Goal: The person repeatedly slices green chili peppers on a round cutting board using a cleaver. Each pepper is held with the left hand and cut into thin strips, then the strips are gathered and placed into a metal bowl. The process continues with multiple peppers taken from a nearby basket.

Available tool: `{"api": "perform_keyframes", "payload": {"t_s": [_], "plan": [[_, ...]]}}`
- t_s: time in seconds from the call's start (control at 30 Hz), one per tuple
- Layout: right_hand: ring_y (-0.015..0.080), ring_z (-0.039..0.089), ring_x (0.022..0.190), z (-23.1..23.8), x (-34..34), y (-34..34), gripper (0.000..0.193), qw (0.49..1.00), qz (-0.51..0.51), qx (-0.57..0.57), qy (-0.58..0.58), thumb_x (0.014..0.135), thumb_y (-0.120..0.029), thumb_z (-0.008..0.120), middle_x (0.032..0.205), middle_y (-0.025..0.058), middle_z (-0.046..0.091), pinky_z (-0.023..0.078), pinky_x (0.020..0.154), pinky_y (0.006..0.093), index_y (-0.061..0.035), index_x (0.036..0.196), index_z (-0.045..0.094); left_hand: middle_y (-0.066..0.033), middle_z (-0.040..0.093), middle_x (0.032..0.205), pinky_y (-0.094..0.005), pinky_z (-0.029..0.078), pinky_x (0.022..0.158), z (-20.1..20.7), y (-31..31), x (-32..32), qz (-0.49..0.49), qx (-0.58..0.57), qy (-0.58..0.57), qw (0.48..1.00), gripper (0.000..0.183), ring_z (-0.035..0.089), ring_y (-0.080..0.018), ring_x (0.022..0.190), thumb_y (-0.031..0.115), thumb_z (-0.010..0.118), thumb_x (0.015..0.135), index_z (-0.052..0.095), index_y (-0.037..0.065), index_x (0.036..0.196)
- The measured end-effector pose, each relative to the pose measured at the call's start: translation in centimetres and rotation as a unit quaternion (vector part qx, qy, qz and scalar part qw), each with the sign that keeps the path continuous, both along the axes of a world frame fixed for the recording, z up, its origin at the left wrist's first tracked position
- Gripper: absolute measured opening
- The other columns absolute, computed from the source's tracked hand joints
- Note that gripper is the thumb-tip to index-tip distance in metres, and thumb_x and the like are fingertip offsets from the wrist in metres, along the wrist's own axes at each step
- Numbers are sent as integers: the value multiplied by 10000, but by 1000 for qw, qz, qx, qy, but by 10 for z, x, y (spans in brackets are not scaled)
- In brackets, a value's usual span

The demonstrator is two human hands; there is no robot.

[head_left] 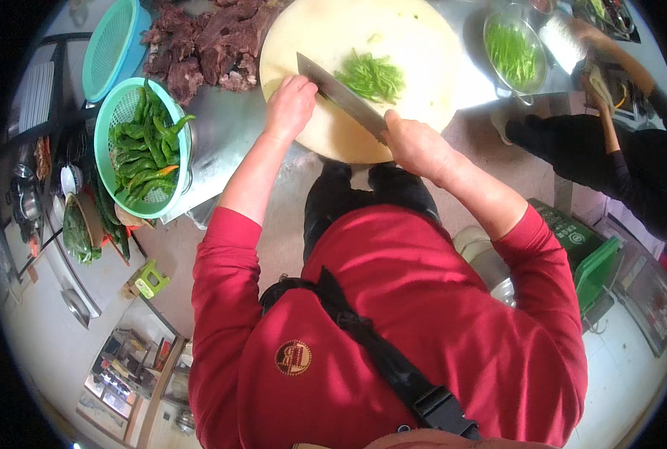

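My right hand (417,144) is closed round the handle of a broad cleaver (342,97), whose blade slants up and left across the round pale cutting board (416,45). Close to the far end of the blade, my left hand (290,108) rests at the board's left edge with its fingers curled in. Whatever those fingers may hold is hidden. Beyond the blade lies a small heap of sliced green peppers (371,77), and a few green scraps are scattered over the wood.
Left of the board, a mint-green basket (103,112) holds whole green peppers (150,150). Chunks of dark cooked meat (214,45) lie behind it, near a blue basket (109,52). A metal bowl (541,78) with cut greens stands right, where another person's hands (599,78) are busy.
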State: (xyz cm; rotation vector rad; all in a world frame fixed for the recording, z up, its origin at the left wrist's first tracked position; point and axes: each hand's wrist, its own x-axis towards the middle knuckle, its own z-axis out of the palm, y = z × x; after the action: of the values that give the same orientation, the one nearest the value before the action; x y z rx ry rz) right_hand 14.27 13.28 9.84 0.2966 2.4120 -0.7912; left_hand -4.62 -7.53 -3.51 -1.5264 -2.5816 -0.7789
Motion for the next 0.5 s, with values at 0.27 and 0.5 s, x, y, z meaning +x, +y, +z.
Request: {"api": "perform_keyframes", "payload": {"t_s": [0.27, 0.5], "plan": [[445, 709, 888, -36, 2, 15, 305, 996, -70, -53, 2, 1066, -249, 564, 966, 298, 717, 555, 810, 512, 37, 1169, 583, -118, 705, 1090, -447, 562, 901, 0, 0, -3, -13, -12, -20, 1000, 99, 652, -348, 1056, 88, 682, 886, 723, 48, 967], [141, 601, 681, -50, 53, 102, 298, 941, -284, -185, 19, 1046, -300, 653, 860, 64, 731, 498, 633, 314, -24, 1112, 745, -121, 682, 1200, -458, 496, 1038, 7, -8, 11, 106, 9, -13, 994, 205, 620, -356, 1159, 128, 711, 891, 713, 41, 1077]]}}
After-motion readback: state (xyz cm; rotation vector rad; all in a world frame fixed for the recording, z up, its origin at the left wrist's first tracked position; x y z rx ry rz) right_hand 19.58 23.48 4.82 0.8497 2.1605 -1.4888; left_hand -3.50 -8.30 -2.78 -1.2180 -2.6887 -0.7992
